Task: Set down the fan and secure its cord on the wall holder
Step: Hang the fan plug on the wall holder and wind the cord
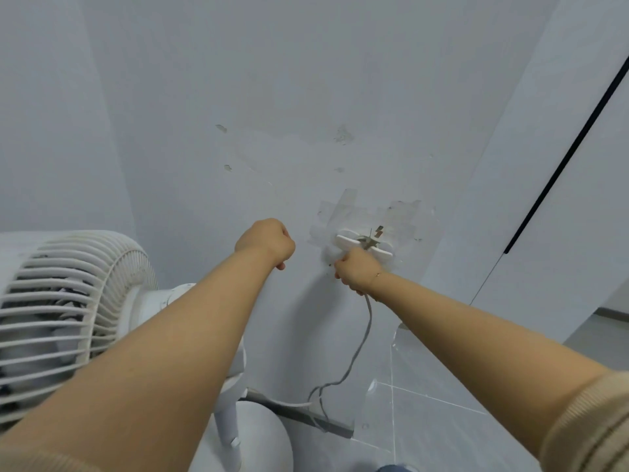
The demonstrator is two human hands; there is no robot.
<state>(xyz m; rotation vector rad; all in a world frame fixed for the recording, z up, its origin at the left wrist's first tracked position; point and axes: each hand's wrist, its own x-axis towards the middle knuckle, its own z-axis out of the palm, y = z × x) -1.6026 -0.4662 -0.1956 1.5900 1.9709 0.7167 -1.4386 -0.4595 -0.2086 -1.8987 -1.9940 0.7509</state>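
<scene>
We see one fan (61, 301) standing at lower left. Our right hand (357, 270) grips its one cord (360, 345) at the single wall holder (364, 245), centre right. Our left hand (265, 241) is a closed fist, apparently holding nothing, centre frame.

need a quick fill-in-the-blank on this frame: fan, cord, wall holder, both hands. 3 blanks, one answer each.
1. The right hand grips the grey ____ just below the wall holder.
2. The fan stands on the person's ____ side.
3. The left hand is curled in a fist and holds ____.

Missing words: cord; left; nothing
</scene>
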